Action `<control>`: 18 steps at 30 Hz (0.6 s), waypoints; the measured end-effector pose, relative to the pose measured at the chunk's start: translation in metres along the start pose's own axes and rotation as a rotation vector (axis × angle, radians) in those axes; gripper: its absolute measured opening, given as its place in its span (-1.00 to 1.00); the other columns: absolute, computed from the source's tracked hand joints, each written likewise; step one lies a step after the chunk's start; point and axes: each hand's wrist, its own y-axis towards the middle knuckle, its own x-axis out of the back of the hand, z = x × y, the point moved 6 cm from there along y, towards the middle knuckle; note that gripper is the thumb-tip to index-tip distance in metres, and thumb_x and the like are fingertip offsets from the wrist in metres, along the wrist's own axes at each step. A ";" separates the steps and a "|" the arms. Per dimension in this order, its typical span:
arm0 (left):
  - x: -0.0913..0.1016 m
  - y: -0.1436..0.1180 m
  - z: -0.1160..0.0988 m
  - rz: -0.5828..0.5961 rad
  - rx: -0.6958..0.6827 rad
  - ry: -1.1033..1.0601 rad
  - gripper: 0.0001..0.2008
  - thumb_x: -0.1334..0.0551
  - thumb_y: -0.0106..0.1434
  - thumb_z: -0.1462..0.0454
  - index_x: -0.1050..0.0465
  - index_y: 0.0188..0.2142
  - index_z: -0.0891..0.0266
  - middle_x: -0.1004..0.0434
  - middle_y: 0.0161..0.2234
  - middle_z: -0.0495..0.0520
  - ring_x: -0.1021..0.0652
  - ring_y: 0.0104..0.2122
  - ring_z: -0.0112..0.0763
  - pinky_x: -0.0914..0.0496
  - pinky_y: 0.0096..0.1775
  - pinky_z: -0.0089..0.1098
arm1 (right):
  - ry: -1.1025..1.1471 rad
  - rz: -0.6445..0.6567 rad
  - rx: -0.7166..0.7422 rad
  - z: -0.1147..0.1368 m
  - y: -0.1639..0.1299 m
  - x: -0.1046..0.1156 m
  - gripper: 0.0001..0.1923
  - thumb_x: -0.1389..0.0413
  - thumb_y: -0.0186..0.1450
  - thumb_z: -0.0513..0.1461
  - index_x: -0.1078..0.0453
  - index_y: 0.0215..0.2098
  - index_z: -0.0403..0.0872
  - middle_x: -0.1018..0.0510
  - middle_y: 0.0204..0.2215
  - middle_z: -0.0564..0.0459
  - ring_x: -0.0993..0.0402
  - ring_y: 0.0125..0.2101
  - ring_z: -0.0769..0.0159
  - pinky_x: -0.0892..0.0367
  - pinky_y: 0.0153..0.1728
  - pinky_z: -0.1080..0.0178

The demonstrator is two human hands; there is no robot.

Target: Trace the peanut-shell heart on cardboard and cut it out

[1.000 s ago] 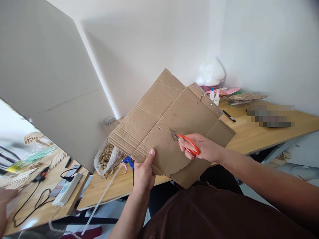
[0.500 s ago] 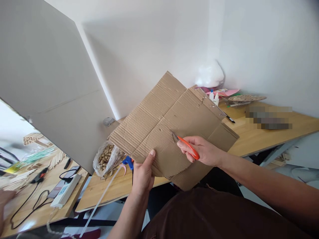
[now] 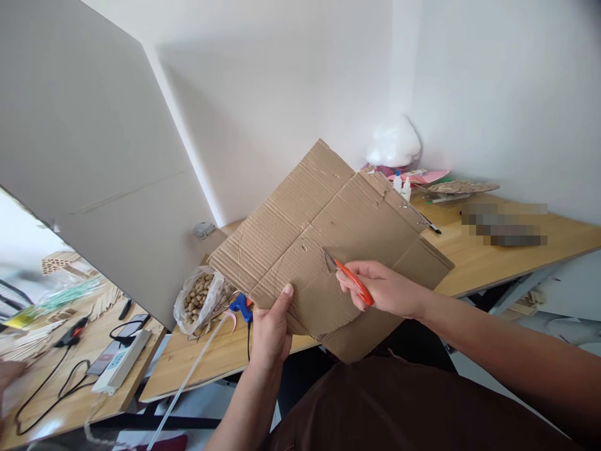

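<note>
A creased brown cardboard sheet (image 3: 300,207) is held up tilted in front of me, with a thin curved line drawn or scored on it. My left hand (image 3: 272,326) grips its lower left edge, thumb on the near face and fingers hidden behind. My right hand (image 3: 382,288) is closed around the orange handles of a pair of scissors (image 3: 354,282). The metal blades lie at the middle of the cardboard, slightly apart, their tips pointing up and left near the curved line. Whether a blade passes through the sheet I cannot tell.
A bag of peanuts in shells (image 3: 198,294) and a blue glue gun (image 3: 241,307) lie left on the table (image 3: 201,357). Small bottles (image 3: 401,185) and a black pen (image 3: 432,224) are right, behind the cardboard. A grey partition (image 3: 94,138) separates another table with a power strip (image 3: 123,360).
The cardboard has shifted slightly down and right with my left hand. My right hand and the scissors have barely moved on the sheet.
</note>
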 end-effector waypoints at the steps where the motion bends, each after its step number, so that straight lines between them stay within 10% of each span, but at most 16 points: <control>1: 0.000 0.000 0.001 0.004 0.009 -0.001 -0.57 -0.49 0.05 0.26 -0.57 -0.06 0.19 -0.63 -0.03 0.14 -0.60 -0.03 -0.15 -0.50 0.02 -0.20 | 0.000 0.014 -0.017 0.001 -0.001 -0.001 -0.59 -0.18 0.25 0.02 -0.16 -0.48 -0.06 -0.24 -0.64 0.23 -0.04 -0.67 0.56 0.08 -0.60 0.36; 18: 0.001 -0.001 -0.002 -0.004 0.001 0.015 -0.56 -0.48 0.05 0.25 -0.56 -0.05 0.21 -0.62 -0.01 0.18 -0.61 -0.04 -0.17 -0.52 -0.02 -0.24 | -0.076 0.129 -0.122 -0.006 -0.013 0.005 -0.51 0.10 0.37 0.14 -0.26 -0.38 -0.10 -0.37 -0.68 0.14 0.01 -0.77 0.57 0.16 -0.71 0.40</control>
